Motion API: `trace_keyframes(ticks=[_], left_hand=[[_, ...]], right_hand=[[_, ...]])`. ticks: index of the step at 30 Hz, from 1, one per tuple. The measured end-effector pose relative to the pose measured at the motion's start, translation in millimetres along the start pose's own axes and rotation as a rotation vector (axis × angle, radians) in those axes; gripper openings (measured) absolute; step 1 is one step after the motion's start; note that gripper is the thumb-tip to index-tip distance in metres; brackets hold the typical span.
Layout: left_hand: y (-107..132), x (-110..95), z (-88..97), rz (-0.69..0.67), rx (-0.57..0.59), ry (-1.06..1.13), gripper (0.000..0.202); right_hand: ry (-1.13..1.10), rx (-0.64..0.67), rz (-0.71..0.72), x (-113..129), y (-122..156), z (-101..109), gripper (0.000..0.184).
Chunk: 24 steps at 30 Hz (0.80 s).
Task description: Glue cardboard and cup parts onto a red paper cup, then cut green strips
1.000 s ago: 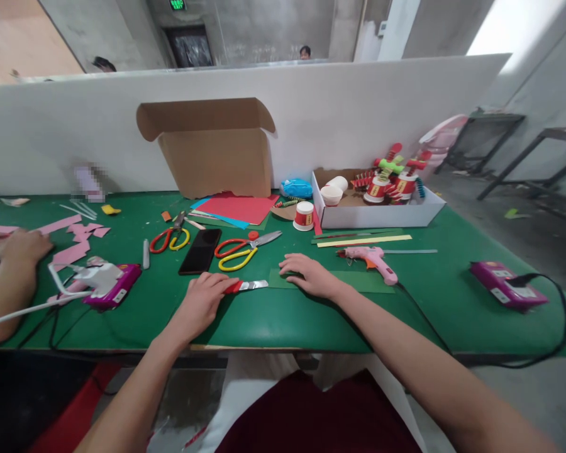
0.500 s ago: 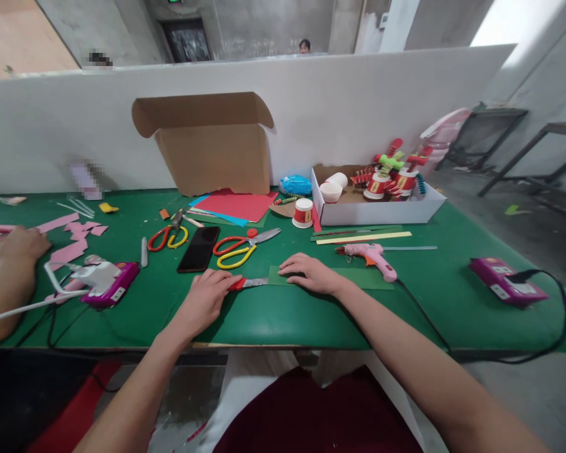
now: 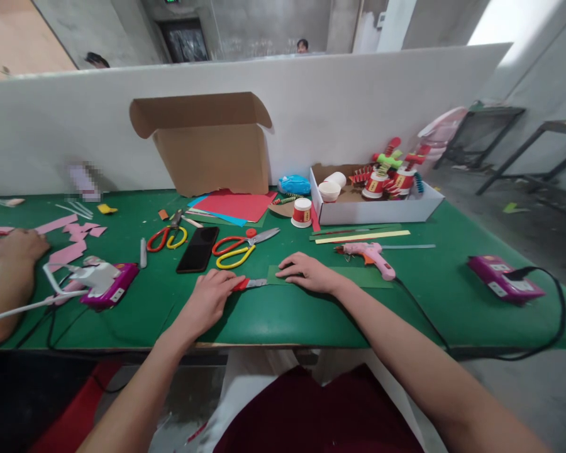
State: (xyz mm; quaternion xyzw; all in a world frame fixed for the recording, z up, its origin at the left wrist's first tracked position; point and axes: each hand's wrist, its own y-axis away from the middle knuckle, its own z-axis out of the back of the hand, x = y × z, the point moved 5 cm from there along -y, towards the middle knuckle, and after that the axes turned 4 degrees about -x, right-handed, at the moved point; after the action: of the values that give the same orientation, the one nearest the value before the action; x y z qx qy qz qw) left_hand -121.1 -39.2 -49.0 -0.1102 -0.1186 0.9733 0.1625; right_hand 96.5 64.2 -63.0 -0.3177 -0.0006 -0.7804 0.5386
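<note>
My left hand (image 3: pixel 213 294) is closed around the red handle of a utility knife (image 3: pixel 241 285), which lies low over the table with its blade pointing right. The blade tip is close to the left end of a green paper strip (image 3: pixel 358 277). My right hand (image 3: pixel 306 273) rests palm down on that strip, fingers stretched out and holding nothing. Just behind my hands lie scissors (image 3: pixel 236 253) with red and yellow handles and a black phone (image 3: pixel 198 250). A pink glue gun (image 3: pixel 371 257) lies at the far edge of the strip, beyond my right wrist.
At the back right, a white box (image 3: pixel 382 212) holds paper cups and paper figures. Coloured sheets (image 3: pixel 236 204), a red cup (image 3: pixel 302 213) and a yellow strip (image 3: pixel 363 237) lie around. Purple power blocks (image 3: pixel 504 277) with cables sit aside. A co-worker's hand (image 3: pixel 21 245) is at left.
</note>
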Motion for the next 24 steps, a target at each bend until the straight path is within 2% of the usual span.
trace_keyframes(ticks=[24], left_hand=[[-3.2,-5.3,0.0,-0.018,0.005,0.026,0.044]], right_hand=[[-0.008,0.014,-0.010,0.4,0.3,0.9,0.026]])
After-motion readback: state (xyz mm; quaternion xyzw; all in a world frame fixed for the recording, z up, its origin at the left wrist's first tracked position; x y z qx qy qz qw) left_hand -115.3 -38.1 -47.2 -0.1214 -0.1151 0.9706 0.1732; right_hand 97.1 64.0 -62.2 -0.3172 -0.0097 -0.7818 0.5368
